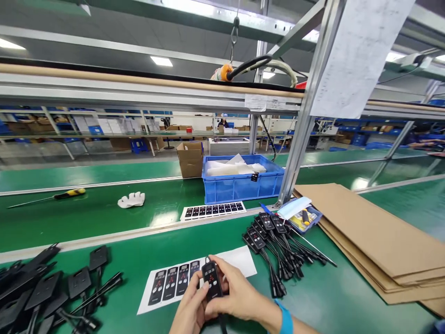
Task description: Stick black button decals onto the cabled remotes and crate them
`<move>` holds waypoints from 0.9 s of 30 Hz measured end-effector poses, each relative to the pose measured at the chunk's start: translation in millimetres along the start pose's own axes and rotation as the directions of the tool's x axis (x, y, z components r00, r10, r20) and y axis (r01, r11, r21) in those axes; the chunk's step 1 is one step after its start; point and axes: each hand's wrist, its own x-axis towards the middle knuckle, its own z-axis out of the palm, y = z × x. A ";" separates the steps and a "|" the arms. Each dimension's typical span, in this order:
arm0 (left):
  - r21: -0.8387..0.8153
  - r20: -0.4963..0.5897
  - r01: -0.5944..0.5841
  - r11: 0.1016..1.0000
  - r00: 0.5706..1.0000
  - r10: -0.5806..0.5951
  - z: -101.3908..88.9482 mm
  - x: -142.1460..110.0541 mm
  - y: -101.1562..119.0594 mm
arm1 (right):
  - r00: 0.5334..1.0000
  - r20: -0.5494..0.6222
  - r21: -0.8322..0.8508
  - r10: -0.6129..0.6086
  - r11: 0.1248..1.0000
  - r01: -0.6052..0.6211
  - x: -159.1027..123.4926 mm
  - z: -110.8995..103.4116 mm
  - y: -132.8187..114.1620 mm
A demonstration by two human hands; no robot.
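Between my two hands is a black corded controller (211, 280) with a printed face and small buttons, its cable hanging down. My left hand (193, 306) holds it from the left, thumb against the lower front. The fingers of my right hand (237, 290) close round its top and right side; a blue band circles that wrist. Just behind lies a white sheet of black label stickers (170, 283), partly hidden by my hands. To the right rests a pile of labelled controllers (257, 239) with cables. At the left are several plain black controllers (79, 281).
Flat cardboard sheets (365, 227) lie at right beside a metal post (306, 111). A small tray (314, 218) holds a face mask. Behind stand a blue crate (239, 188), a carton (189, 160), another label sheet (213, 211), a white glove (131, 200) and a screwdriver (69, 193).
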 end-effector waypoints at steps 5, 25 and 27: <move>0.037 -0.046 -0.077 0.996 0.996 0.079 -4.5 4.7 -5.9 | 0.994 0.002 -0.116 -0.108 0.987 0.107 -3.5 -0.3 -9.8; 0.868 0.393 -0.481 0.122 0.817 0.423 -26.7 5.3 2.0 | 0.872 -0.402 -0.913 -0.277 0.196 -0.359 5.9 -70.3 -19.8; 0.934 0.357 -0.326 -0.144 0.853 0.381 -25.0 0.4 16.1 | 0.820 -0.455 -0.878 -0.348 0.024 -0.477 6.4 -86.7 -15.4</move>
